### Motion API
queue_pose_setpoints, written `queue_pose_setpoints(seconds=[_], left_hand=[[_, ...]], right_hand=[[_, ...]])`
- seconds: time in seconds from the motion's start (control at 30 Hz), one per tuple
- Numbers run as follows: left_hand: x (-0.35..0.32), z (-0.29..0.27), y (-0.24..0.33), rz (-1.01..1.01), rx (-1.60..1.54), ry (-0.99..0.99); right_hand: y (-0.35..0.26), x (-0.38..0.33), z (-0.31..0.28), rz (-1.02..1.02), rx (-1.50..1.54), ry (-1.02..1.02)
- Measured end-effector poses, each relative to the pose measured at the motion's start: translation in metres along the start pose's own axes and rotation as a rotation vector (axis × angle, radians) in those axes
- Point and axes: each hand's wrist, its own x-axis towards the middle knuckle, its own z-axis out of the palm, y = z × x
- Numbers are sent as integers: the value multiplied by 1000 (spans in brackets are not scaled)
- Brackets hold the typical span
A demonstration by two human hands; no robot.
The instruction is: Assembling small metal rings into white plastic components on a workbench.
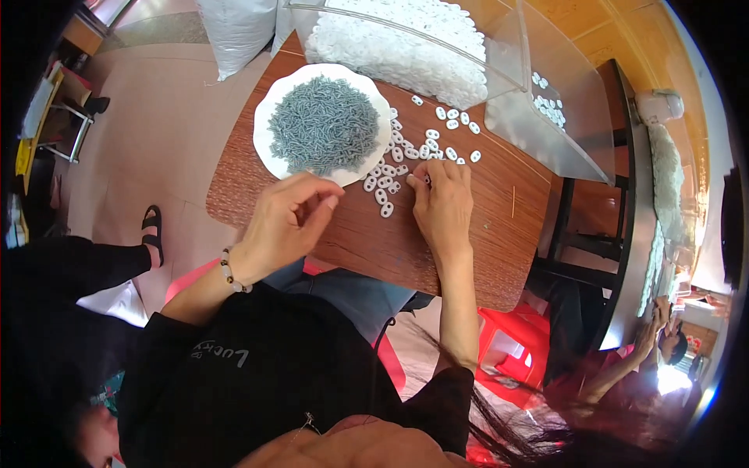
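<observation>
White rings [388,189], small oval plastic pieces, lie loose on the desk [468,234] between the plate and the right hand; this is the work in hand.

Largest first:
- Desk: brown wood-grain top, small. Near edge runs just under both wrists; left edge curves off past the plate. Little spare surface.
- Clear bin [499,47] at the far side, its open wall tipped toward the desk, spilling a heap of white rings [406,43]. Heap looks very large, so by my reckoning most of the stock is untouched.
- White plate [275,101], far left of the desk, piled with grey pins [324,125]. Pile looks full; few drawn off, as far as I can judge.
- Left hand [292,218]: fingers curled, thumb and forefinger pinched just at the plate's near rim. Whether a pin sits in the pinch, cannot tell, too small.
- Right hand [443,204]: flat-ish, palm down, fingertips pressing on a ring at the edge of the loose scatter. Not closed round anything that I can see.
- Loose rings: a scatter of a few dozen, from the plate rim out toward the bin.
- No finished pile visible anywhere on the desk.

Room: open strip right of the right hand, bare but for a thin stick [512,201]. Bin wall hems in the far side. Red stool [507,343] below the desk's right end.
</observation>
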Motion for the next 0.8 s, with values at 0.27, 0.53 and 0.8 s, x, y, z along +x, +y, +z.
queue_pose_setpoints(seconds=[0.27,0.53,0.8], left_hand=[[18,-14,-13,82,160,154],[54,-35,-27,102,581,-81],[63,-25,-33,96,644,-27]], right_hand=[[-15,-31,-26,218,510,50],[-30,-77,-37,467,795,-24],[-33,-91,-38,539,870,-1]])
